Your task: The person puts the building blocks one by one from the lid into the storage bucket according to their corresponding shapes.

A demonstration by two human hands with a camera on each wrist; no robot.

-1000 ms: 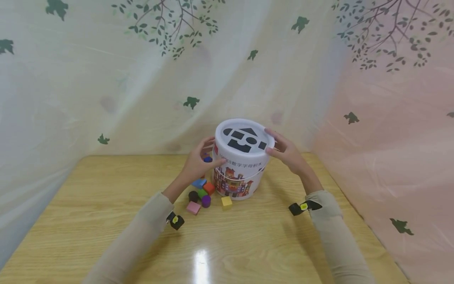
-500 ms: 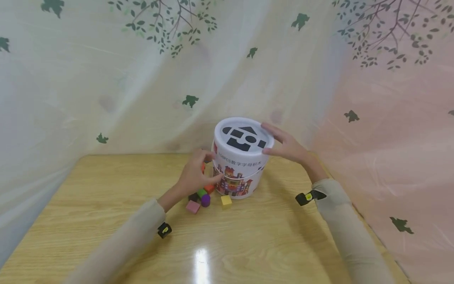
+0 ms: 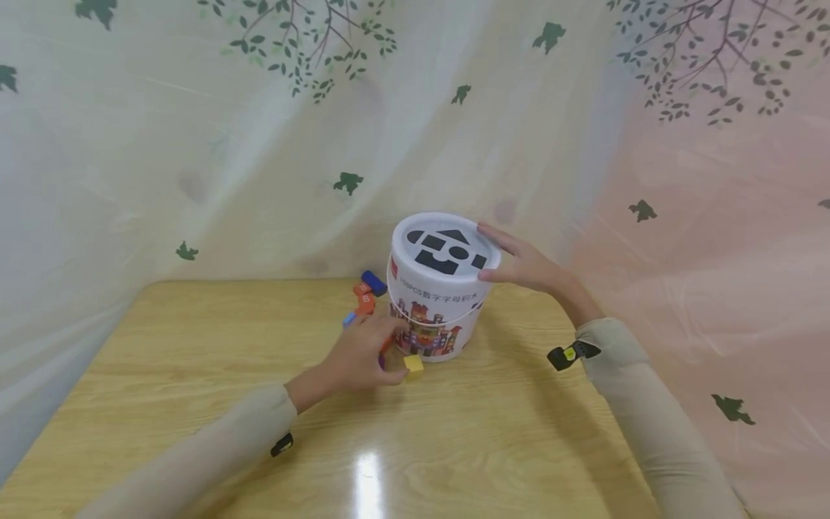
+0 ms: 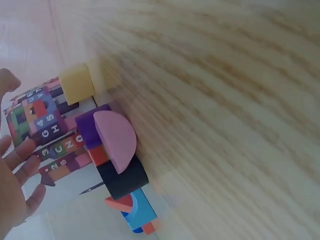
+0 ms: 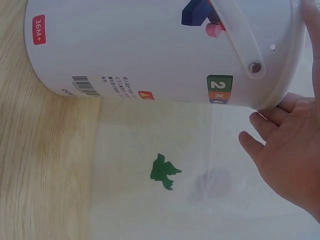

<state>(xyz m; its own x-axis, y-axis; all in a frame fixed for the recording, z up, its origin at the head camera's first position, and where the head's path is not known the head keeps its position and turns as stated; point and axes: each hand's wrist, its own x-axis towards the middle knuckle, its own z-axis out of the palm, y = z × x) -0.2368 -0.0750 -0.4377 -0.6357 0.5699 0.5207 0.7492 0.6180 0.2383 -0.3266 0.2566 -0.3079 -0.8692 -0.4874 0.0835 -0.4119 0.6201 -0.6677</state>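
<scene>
A white block bucket (image 3: 437, 295) stands upright on the table, its lid (image 3: 405, 263) pierced with dark shaped holes. My right hand (image 3: 528, 267) holds the bucket by the lid's right edge, thumb in front and fingers behind. My left hand (image 3: 359, 353) is low at the bucket's left front, fingers spread over the loose blocks and thumb close to a yellow block (image 3: 413, 366). In the left wrist view, a pink half-round block (image 4: 117, 140), a purple block (image 4: 90, 127) and a black block (image 4: 122, 177) lie beside the fingers, which hold nothing visible.
Behind the left hand lie a dark blue block (image 3: 374, 282) and red blocks (image 3: 365, 303). A light blue block (image 4: 142, 207) is beyond the black one. The wooden table (image 3: 194, 346) meets a hanging leaf-printed cloth (image 3: 272, 180) at the back.
My left hand has let go of the bucket's side and moved down to the blocks, covering several and uncovering the blue and red ones. The right hand stays at the lid; its forearm has shifted right.
</scene>
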